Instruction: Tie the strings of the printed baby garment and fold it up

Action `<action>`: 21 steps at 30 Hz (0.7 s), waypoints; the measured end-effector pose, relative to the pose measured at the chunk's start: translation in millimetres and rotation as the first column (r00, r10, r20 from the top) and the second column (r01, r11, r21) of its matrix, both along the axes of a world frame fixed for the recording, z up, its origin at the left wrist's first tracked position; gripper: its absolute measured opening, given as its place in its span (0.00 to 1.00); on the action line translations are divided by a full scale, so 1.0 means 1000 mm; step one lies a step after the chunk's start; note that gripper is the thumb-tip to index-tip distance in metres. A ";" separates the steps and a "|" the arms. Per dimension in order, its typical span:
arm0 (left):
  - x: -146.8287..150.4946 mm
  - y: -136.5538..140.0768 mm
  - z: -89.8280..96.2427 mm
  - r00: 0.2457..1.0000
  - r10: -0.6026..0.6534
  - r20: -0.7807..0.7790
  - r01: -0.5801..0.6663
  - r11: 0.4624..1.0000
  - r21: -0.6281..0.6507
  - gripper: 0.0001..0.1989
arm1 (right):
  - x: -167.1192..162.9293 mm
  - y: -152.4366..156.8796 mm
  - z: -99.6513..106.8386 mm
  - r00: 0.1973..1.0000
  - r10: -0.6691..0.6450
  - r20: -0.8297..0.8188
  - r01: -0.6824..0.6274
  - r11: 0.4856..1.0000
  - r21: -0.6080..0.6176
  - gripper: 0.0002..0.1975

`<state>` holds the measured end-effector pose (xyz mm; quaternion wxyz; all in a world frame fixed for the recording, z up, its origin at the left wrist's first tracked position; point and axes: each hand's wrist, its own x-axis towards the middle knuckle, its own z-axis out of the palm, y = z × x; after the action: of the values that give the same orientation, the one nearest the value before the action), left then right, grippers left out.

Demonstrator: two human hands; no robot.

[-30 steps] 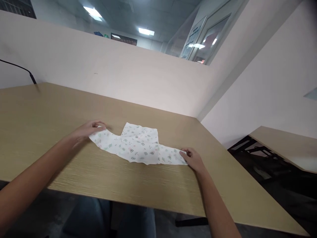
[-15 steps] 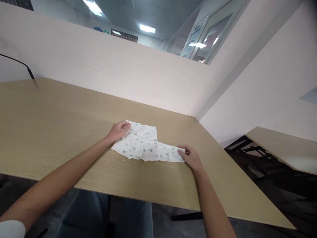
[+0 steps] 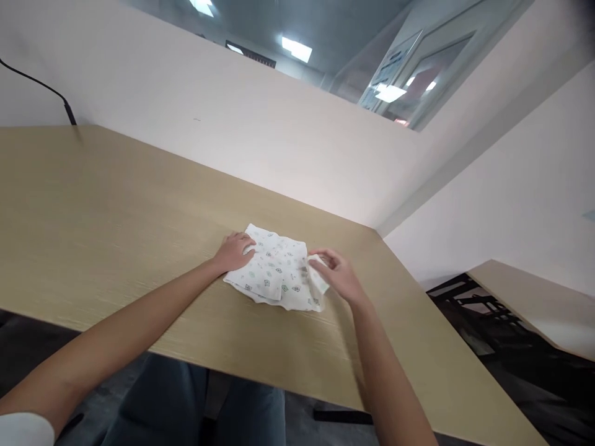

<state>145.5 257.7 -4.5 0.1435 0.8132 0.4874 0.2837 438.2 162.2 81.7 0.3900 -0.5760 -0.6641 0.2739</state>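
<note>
A small white baby shirt with little green and grey prints lies on the table, part of it folded over itself. My left hand rests on its left edge, fingers stretched over the fabric and thumb apart. The sleeve at the right side is pinched in my right hand, raised off the table and turned inward towards the body of the shirt. The sleeve's underside shows plain white.
The light wooden table stretches from the left to the right foreground. A white wall with a window above it borders the far edge. A black cable hangs at the left. Another table stands at the right.
My right hand has moved left, lifting the outstretched sleeve and bending it towards the shirt's body. My left hand has flattened onto the fabric. The view has shifted slightly.
</note>
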 end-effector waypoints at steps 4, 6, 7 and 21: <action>0.000 0.002 -0.003 0.999 0.041 -0.020 -0.041 0.999 0.013 0.17 | -0.042 0.016 -0.007 0.960 0.254 -0.114 -0.270 0.949 -0.163 0.23; 0.002 0.002 -0.005 0.997 0.069 -0.029 -0.069 0.998 0.010 0.19 | -0.049 0.017 -0.018 0.925 0.350 -0.149 -0.376 0.902 -0.211 0.23; 0.003 0.003 -0.005 0.996 0.077 -0.031 -0.077 0.997 0.006 0.19 | -0.051 0.016 -0.024 0.914 0.382 -0.140 -0.404 0.889 -0.214 0.21; 0.003 -0.001 0.005 0.994 0.104 -0.022 -0.103 0.994 0.020 0.20 | -0.058 0.003 -0.035 0.899 0.435 -0.053 -0.434 0.867 -0.245 0.15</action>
<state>148.7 256.6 0.8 0.1156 0.7913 0.5279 0.2860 380.4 164.9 46.7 0.2414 -0.4571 -0.7373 0.4350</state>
